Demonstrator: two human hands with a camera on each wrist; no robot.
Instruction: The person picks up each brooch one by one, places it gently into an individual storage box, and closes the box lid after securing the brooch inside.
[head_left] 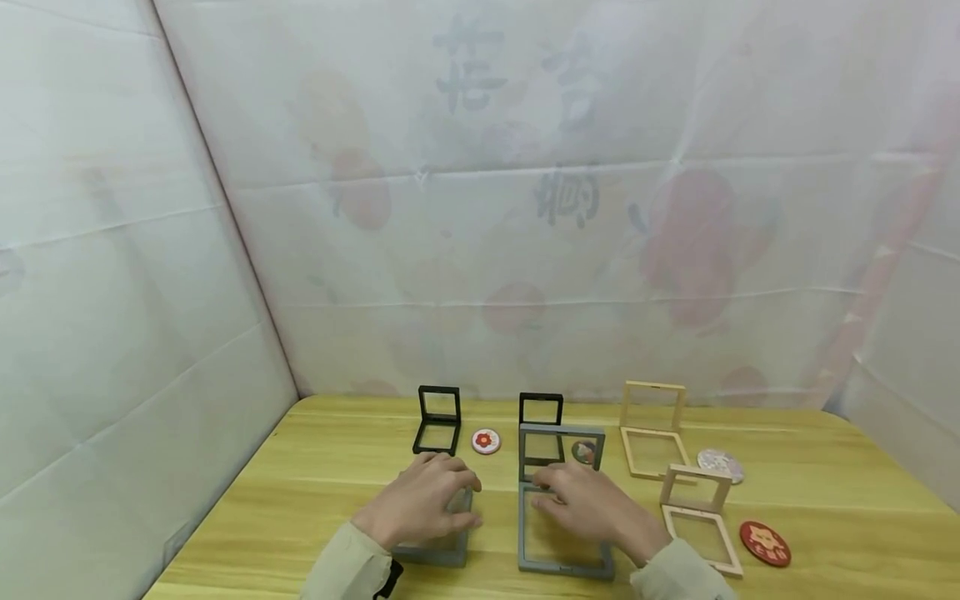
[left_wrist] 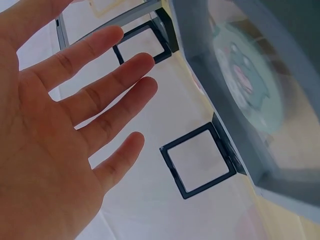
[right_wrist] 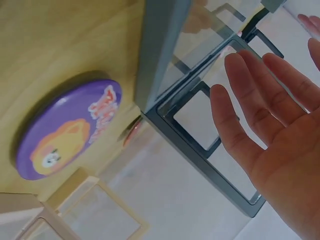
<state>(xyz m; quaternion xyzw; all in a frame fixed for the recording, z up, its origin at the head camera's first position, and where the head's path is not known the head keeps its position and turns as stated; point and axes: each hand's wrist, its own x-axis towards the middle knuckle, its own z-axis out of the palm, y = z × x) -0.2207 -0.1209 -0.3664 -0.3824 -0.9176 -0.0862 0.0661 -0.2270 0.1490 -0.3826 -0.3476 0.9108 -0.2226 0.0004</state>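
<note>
My left hand [head_left: 426, 500] hovers with spread fingers over a grey display frame [head_left: 442, 552] lying on the table. Through that frame's clear film, a round teal badge [left_wrist: 250, 80] with a cartoon face shows in the left wrist view. My right hand [head_left: 588, 504], fingers loosely extended, is over a larger-looking grey display frame [head_left: 564, 571] that stands unfolded, one panel flat and one upright. Neither hand holds anything. Beside that frame, a purple badge [right_wrist: 65, 130] with an orange cartoon animal lies on the table; my right hand hides it in the head view.
Two unfolded black frames [head_left: 437, 436] [head_left: 542, 407] stand farther back, with a red-flower badge [head_left: 486, 441] between them and a dark round badge [head_left: 584, 452] nearby. At right are two unfolded beige frames [head_left: 654, 432] [head_left: 703, 537], a pale patterned badge [head_left: 720, 465] and a red badge [head_left: 765, 543]. White cloth walls [head_left: 450, 250] enclose the table.
</note>
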